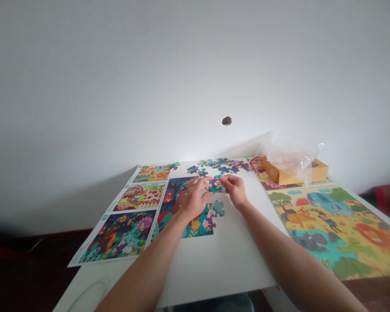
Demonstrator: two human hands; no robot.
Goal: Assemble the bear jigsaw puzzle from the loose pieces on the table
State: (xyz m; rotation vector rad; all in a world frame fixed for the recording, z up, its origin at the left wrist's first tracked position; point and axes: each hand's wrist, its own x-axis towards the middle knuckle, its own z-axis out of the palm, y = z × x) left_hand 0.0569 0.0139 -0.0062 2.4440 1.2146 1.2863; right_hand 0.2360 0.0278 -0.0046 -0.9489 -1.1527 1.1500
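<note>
Between my two hands, above the white table, is a jigsaw piece (216,183) in teal, purple and white. My left hand (196,195) pinches its left side with thumb and fingers. On its right side, my right hand (234,186) grips the edge, fingers curled in. Under my left hand and forearm lies a partly joined dark jigsaw puzzle (203,223), showing a white rabbit and yellow flowers along its ragged right edge. Part of the puzzle is hidden by that hand. Loose jigsaw pieces (225,164) are scattered beyond my hands.
A printed picture sheet (117,232) with three scenes lies left on the table (227,268). To the right is a finished-looking savanna puzzle (338,234). Behind it, a yellow box (289,177) bears a clear plastic bag (292,156). A wall (182,86) borders the far edge.
</note>
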